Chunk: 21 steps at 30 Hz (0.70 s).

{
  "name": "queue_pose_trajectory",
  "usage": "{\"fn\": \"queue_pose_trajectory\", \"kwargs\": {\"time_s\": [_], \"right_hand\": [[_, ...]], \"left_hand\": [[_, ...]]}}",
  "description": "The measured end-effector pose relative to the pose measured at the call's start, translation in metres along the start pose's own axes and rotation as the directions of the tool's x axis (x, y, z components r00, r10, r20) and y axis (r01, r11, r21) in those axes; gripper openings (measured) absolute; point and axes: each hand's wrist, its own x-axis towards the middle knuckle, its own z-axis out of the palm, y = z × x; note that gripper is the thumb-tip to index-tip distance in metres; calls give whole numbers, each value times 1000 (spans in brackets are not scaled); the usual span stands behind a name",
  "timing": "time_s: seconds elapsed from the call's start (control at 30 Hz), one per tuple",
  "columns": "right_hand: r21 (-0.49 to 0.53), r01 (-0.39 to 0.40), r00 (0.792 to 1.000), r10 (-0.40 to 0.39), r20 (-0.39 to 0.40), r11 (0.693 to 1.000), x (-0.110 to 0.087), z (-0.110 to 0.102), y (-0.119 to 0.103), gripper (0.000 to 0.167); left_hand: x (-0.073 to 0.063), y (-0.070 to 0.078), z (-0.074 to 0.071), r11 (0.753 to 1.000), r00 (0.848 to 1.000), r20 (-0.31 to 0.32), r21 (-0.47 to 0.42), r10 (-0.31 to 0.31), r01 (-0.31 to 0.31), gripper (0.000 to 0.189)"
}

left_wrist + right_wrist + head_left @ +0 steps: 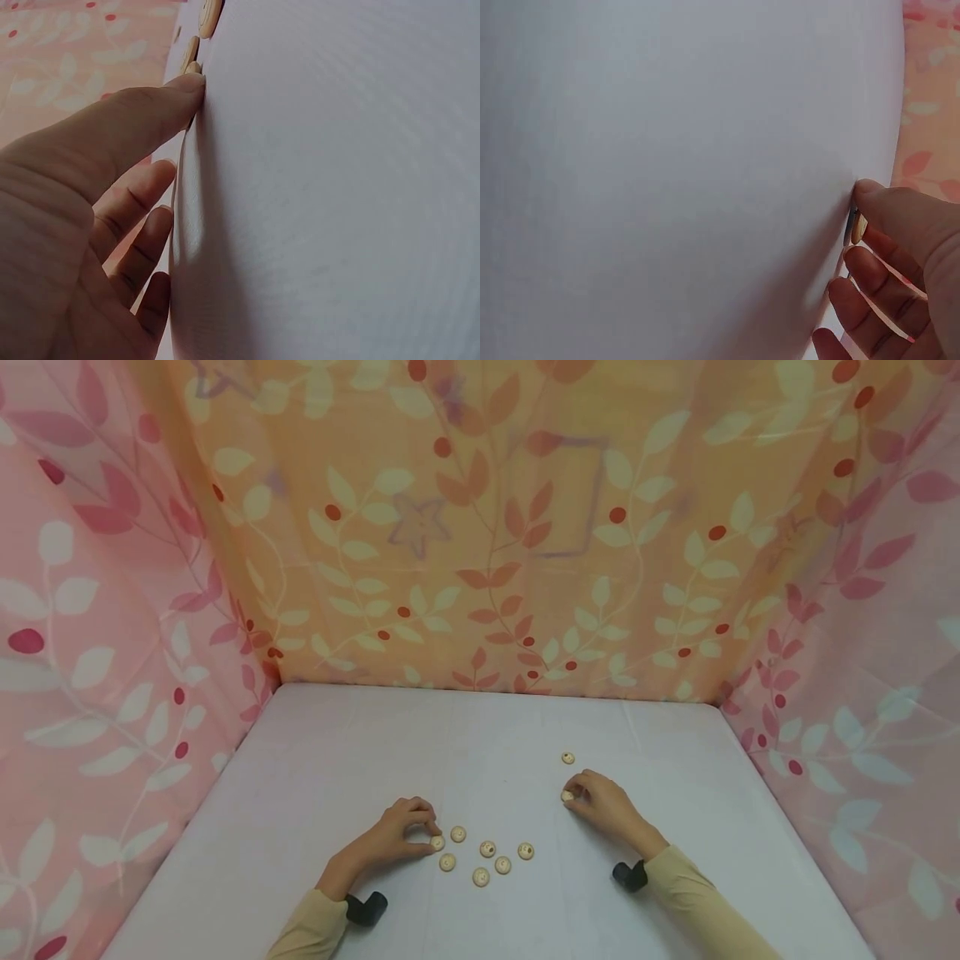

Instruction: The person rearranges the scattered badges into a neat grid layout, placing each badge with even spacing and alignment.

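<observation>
Small round pale wooden discs with dark marks lie on the white table. At the left side of a loose cluster, my left hand (pixel 393 833) pinches one wooden disc (pixel 437 843) between thumb and forefinger, at the tabletop. In the left wrist view most of that disc is hidden by the thumb (pixel 169 101). Farther right, my right hand (pixel 606 808) holds another wooden disc (pixel 567 796) in its fingertips, close to the table; the right wrist view shows a disc (pixel 860 229) edge-on by the thumb. Just beyond the right hand lies a single disc (pixel 567 758).
Several discs, among them one with a dark spot (pixel 487 849), lie between the hands on the white-covered table (pixel 375 743). Patterned cloth (pixel 487 527) hangs behind the table and along both sides. A black strap mount (pixel 366 909) sits at each wrist.
</observation>
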Motion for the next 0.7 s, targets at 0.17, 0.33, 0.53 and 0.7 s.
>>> {"fn": "queue_pose_trajectory", "kwargs": {"time_s": [0.17,0.33,0.53,0.7], "right_hand": [[0,-35,999,35,-10,999,4,-3,9,17],[6,-57,998,57,-30,998,8,-6,16,18],[49,-41,997,45,-68,998,13,-9,28,20],[46,-41,992,46,-115,998,18,-9,37,20]], "left_hand": [[0,0,0,1000,1000,-15,8,14,-14,12],[0,1,0,1000,1000,-12,-3,6,-6,12],[0,2,0,1000,1000,-5,-4,-7,7,13],[0,1,0,1000,1000,-3,-7,-10,10,13]]}}
